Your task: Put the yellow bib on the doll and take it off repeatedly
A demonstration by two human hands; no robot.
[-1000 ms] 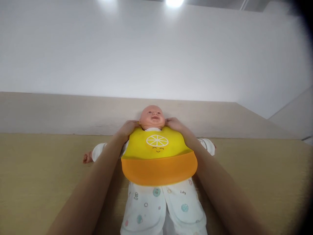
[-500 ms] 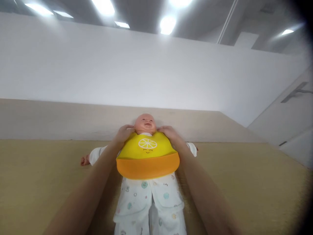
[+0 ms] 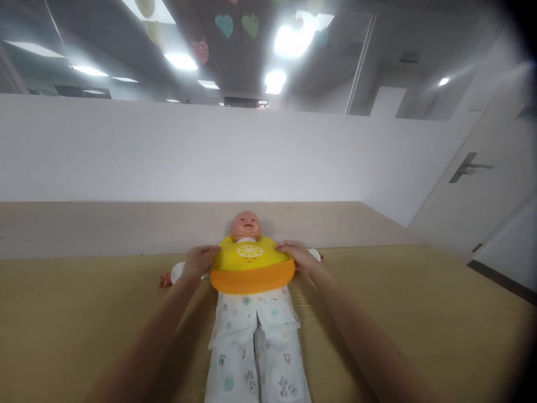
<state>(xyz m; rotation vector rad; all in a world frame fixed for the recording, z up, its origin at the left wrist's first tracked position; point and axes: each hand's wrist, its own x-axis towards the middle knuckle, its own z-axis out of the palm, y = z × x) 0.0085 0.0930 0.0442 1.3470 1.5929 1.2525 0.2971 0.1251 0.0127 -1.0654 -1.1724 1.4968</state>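
A baby doll [image 3: 245, 224] in white patterned pyjamas lies on its back on a tan wooden tabletop [image 3: 62, 313], head away from me. A yellow bib with an orange pocket [image 3: 251, 268] covers its chest. My left hand [image 3: 199, 262] is at the bib's left edge over the doll's shoulder, with its fingers curled against the bib. My right hand [image 3: 297, 254] rests at the bib's right edge, its fingers lying stretched over the doll's other shoulder. Both forearms reach in along the doll's sides.
A low pale ledge [image 3: 104, 224] runs behind the table below a white wall [image 3: 168, 151]. A white door with a lever handle [image 3: 467, 165] stands at the right. Ceiling lights and hanging paper hearts [image 3: 224, 25] show above.
Both hands have come down from the doll's neck to the sides of the bib. The camera has tilted up and drawn back, so the doll looks smaller and the ceiling shows.
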